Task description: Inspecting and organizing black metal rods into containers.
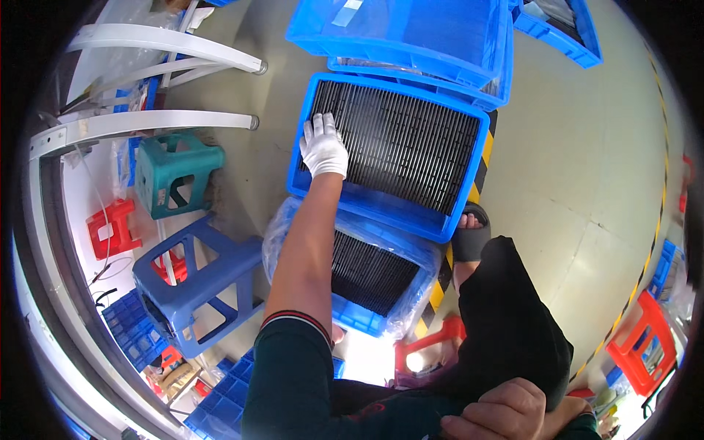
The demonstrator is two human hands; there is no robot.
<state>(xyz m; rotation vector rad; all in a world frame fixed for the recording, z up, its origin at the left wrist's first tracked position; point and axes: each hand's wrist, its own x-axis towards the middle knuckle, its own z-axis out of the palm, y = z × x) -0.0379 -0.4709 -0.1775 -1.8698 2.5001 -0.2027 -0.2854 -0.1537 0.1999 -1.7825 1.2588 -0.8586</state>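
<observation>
My left hand (325, 149), in a white glove, lies with its fingers stretched out on the left part of a blue crate's load. That load is close-set rows of thin dark strips (411, 143), whose exact kind I cannot make out. Around them runs the rim of the blue crate (451, 229). My right hand (506, 411) is bare and close to my body at the lower edge, beside my dark-trousered leg (506, 315). Its fingers are curled, and the palm side is hidden.
Nearer me, a second blue crate (359, 315) in clear plastic holds similar strips. Stacked blue crates (411, 44) stand beyond. At left are a blue stool (198, 282), a green stool (180, 172) and white frame legs (183, 119). A red stool (645, 345) is at right.
</observation>
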